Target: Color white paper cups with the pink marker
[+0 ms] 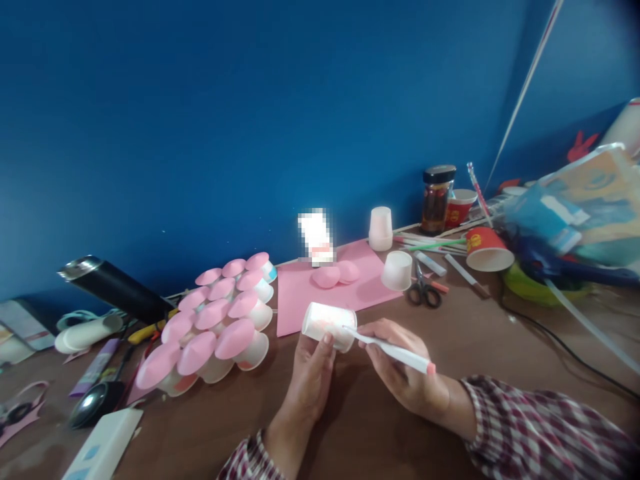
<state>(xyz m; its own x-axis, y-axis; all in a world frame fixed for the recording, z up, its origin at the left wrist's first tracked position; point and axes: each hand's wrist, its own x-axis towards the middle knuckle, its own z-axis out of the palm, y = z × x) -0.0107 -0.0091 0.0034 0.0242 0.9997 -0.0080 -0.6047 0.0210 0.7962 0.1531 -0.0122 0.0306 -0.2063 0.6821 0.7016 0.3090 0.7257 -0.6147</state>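
Our left hand grips a small white cup lying on its side above the worktop, mouth leftward; our right hand, closed around a marker, touches its tip to the cup's base.

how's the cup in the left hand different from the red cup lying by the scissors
The held cup is pale white and translucent; the red cup is opaque red with a printed mark. The held cup is up off the table in the left hand, with the pen from the right hand at it; the red cup lies on the table, untouched. Both lie tipped on their sides.
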